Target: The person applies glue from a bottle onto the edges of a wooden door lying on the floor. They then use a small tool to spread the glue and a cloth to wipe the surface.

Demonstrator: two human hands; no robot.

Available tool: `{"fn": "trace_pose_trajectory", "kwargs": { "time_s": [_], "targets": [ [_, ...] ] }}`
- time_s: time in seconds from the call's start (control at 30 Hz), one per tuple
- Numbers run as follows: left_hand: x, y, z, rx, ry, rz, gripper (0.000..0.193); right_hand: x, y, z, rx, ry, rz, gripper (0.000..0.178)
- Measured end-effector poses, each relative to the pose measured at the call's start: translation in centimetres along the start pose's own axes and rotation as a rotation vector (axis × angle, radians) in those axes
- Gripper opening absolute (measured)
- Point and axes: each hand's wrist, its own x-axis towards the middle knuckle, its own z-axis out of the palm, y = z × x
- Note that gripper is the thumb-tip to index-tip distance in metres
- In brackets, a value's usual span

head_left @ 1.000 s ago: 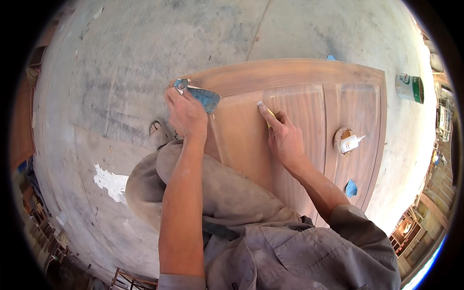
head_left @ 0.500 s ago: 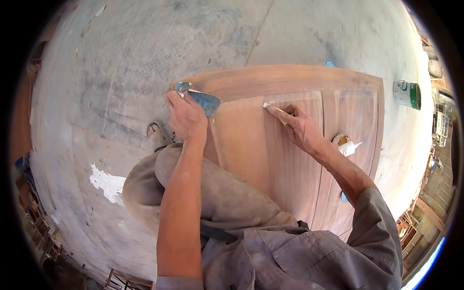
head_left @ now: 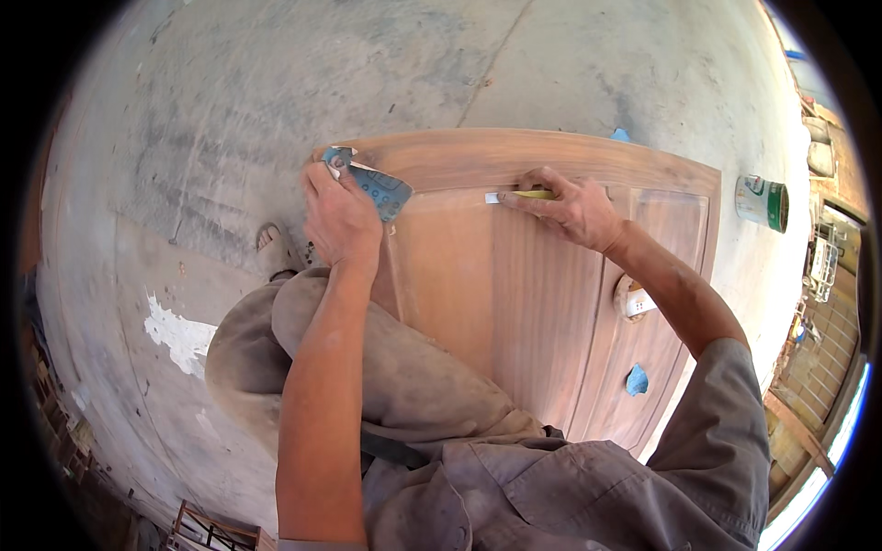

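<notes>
A wooden panel door (head_left: 450, 275) lies in front of me, with raised frame pieces around its flat panels. My left hand (head_left: 340, 216) is closed on a folded piece of blue sandpaper (head_left: 384, 193) at the door's upper left corner. My right hand (head_left: 570, 211) grips a slim yellow tool with a flat pale tip (head_left: 493, 198). Its tip lies against the groove where the panel meets the top rail. The exact kind of tool is hard to make out, since my fingers cover much of it.
On the door, a round container (head_left: 630, 301) with a white bottle in it stands beside my right forearm. A blue scrap (head_left: 637, 379) lies nearer me. Beyond the door's right edge stands a green and white can (head_left: 762, 204). White splotches (head_left: 179, 335) mark the concrete floor at left.
My right hand has shifted up and slightly left, and the yellow tool now lies nearly level along the groove. My left hand keeps its hold on the sandpaper. The whole view has shifted slightly.
</notes>
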Motion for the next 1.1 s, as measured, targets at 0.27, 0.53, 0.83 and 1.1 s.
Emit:
{"fn": "trace_pose_trajectory", "kwargs": {
  "time_s": [0.27,0.53,0.83,1.1],
  "targets": [
    [0.0,-0.2,-0.2,-0.003,-0.032,-0.006,0.022,0.1,0.1,0.3,0.037,0.049,-0.044,0.075],
    [0.0,-0.3,0.0,0.004,-0.013,-0.001,0.021,0.6,-0.3,0.6,0.047,0.033,-0.046,0.072],
    [-0.1,0.0,-0.4,-0.027,-0.033,-0.032,0.030,0.8,-0.3,0.9,0.059,0.062,-0.058,0.071],
    [-0.2,-0.1,-0.3,-0.044,-0.034,-0.021,0.034,1.3,-1.0,0.9,0.075,0.034,-0.027,0.070]
  ]
}}
